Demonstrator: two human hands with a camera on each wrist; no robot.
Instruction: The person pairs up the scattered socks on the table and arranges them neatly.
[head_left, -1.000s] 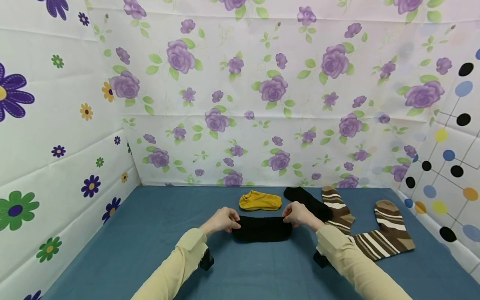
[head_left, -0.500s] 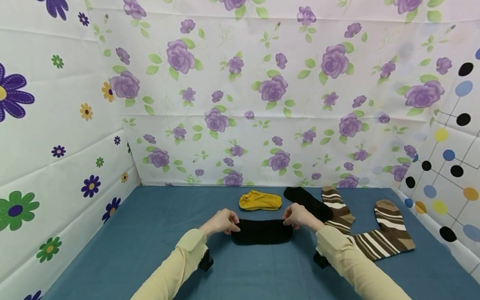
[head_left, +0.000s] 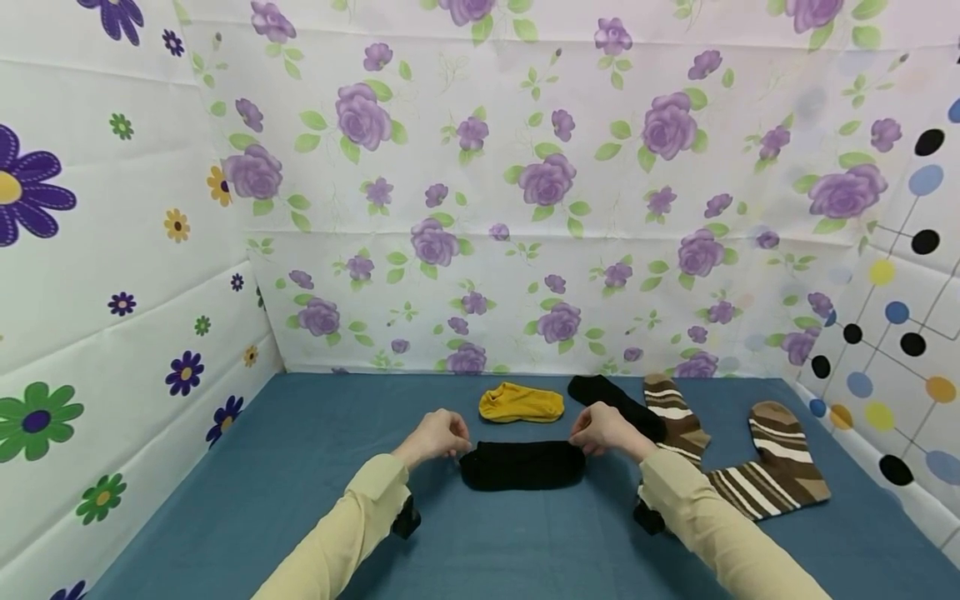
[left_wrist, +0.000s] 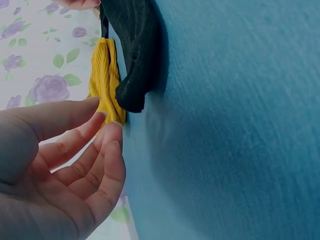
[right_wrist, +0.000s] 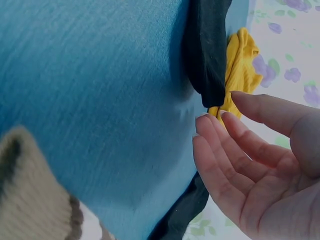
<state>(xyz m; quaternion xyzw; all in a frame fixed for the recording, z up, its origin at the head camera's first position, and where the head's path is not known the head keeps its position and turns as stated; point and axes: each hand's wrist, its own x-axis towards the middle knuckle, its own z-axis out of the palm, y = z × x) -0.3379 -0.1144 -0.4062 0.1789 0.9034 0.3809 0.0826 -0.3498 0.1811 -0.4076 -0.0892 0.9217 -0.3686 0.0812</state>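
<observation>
A black sock [head_left: 522,465] lies flat and sideways on the blue cloth, between my two hands. At its left end is my left hand [head_left: 435,435], clear of the fabric, with relaxed, gently bent fingers. In the left wrist view, a gap shows between that hand's fingers [left_wrist: 111,165] and the sock's end [left_wrist: 132,97]. My right hand [head_left: 606,429] hovers by the other end. The right wrist view shows its thumb and fingers [right_wrist: 210,160] parted, holding nothing, just off the sock's tip [right_wrist: 212,92].
Behind the black sock lies a yellow sock [head_left: 521,402]. A second black sock [head_left: 615,406] rests behind my right hand, beside a brown striped sock [head_left: 675,412]. Another striped sock [head_left: 783,467] lies farther right. Flowered sheeting [head_left: 480,200] stands at the back.
Both hands have let go of the black sock, which has come slightly nearer and now lies flat. The left hand has drawn a little left, the right a little right.
</observation>
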